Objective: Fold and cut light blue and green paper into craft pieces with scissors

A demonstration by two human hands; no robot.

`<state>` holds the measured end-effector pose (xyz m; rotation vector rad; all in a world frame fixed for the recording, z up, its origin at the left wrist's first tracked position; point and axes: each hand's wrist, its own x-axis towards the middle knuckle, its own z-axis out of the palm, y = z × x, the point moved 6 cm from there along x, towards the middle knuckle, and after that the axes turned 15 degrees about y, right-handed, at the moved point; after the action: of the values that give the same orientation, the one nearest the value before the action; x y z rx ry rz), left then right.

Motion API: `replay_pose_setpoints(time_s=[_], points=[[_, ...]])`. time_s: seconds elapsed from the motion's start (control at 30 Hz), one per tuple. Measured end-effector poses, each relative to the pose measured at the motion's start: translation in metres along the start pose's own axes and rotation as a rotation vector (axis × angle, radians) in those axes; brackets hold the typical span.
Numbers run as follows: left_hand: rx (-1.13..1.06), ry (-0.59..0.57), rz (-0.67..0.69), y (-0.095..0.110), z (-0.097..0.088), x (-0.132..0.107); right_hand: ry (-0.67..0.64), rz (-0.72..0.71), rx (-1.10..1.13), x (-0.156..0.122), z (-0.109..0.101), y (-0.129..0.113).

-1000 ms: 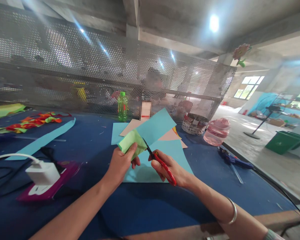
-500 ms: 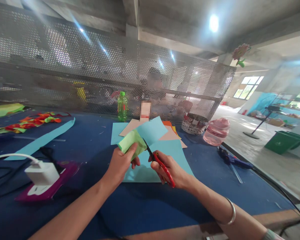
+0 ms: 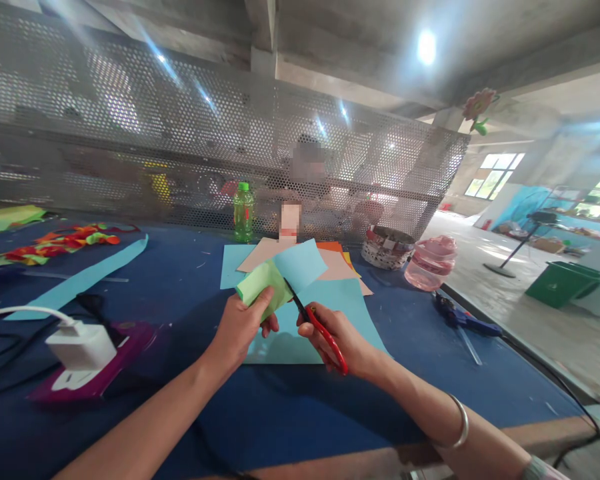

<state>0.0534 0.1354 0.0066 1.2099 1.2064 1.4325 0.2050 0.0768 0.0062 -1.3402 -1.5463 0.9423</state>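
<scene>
My left hand [image 3: 245, 323] pinches a folded piece of light green paper [image 3: 263, 287] between thumb and fingers. In my right hand [image 3: 333, 333] is a pair of scissors [image 3: 327, 340] with red handles and dark blades. The blades point up and left and meet the right edge of the green paper. A light blue sheet [image 3: 301, 263] extends behind the green paper; whether it is joined to it I cannot tell. Beneath both hands lies a larger blue sheet [image 3: 340, 320], with pink paper [image 3: 337, 262] and orange paper [image 3: 329, 246] further back.
A green-capped bottle [image 3: 243, 213] stands by the perforated panel [image 3: 190, 147]. To the right are a round basket [image 3: 387, 248], a pink jug [image 3: 431, 263] and a glue gun [image 3: 463, 317]. On the left lie a white charger [image 3: 83, 347] on a purple power strip [image 3: 130, 337], and a blue strip [image 3: 85, 280].
The light blue sheet behind the green paper has shifted slightly down and left. Both hands keep nearly the same place, with the scissors still at the paper's edge.
</scene>
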Motion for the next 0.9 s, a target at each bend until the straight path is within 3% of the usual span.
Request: replay_pose_setpoints(time_s=[0.37,0.9], points=[[-0.03,-0.068,-0.033,0.002,0.002,-0.003,0.06,-0.037,-0.089,0.004,-0.004,0.002],[-0.045,-0.123,-0.109,0.008,0.011,-0.013,-0.02,-0.015,-0.011,0.003,0.001,0.012]])
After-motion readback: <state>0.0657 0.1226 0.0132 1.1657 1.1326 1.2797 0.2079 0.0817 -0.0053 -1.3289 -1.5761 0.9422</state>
